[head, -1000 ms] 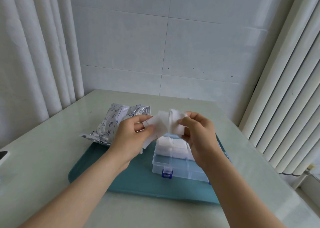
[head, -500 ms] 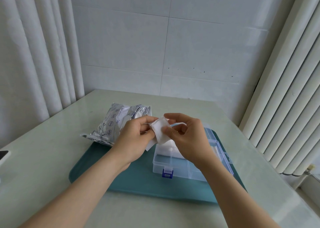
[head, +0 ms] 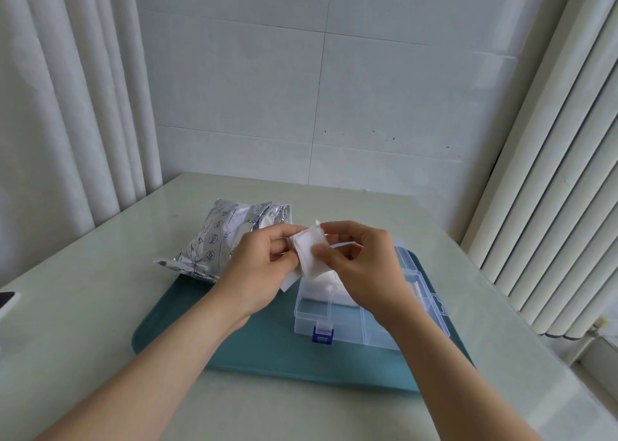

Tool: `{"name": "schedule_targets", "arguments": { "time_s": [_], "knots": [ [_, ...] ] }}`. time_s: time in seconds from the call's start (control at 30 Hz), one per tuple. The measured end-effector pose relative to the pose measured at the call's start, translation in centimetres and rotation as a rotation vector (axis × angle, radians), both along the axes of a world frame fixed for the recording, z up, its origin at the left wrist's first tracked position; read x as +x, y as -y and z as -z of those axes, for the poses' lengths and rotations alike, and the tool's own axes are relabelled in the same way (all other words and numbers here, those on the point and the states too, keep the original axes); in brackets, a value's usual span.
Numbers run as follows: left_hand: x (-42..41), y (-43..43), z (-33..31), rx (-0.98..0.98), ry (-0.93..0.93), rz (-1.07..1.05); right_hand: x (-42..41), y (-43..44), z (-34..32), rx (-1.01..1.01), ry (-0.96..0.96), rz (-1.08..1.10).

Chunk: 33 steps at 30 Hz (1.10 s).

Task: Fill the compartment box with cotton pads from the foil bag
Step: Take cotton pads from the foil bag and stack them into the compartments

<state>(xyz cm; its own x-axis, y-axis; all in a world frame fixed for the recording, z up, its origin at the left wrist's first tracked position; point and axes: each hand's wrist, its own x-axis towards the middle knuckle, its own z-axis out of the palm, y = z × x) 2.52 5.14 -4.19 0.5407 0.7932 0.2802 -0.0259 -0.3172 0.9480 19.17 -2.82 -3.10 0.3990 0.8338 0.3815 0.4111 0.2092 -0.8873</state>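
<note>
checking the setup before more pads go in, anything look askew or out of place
Only the foil bag: it lies half on the teal tray, half on the table. The compartment box sits squarely.

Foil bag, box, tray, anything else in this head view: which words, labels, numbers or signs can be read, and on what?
"Date": printed sideways on the foil bag, the only legible word.
Round symbol icons on the foil bag: visible, too small to make out.
Other print lines on the foil bag: blurred, unreadable.
Compartment box, its blue latch, cotton pads, tray: no text visible.
</note>
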Motion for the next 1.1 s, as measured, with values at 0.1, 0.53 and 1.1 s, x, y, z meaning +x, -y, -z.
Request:
{"name": "schedule_targets", "arguments": {
  "time_s": [0.1, 0.53, 1.1],
  "knots": [
    [0.0, -0.2, 0.1, -0.007, -0.006, 0.008, 0.3, 0.1, -0.1, -0.006, -0.023, -0.011],
    [0.0, -0.2, 0.0, -0.159, 0.075, -0.017, 1.0, 0.7, -0.7, -0.006, -0.483, -0.193],
    [0.1, 0.2, -0.3, -0.191, 0.143, 0.089, 1.0, 0.4, -0.2, -0.047, -0.586, -0.232]
  ]
}}
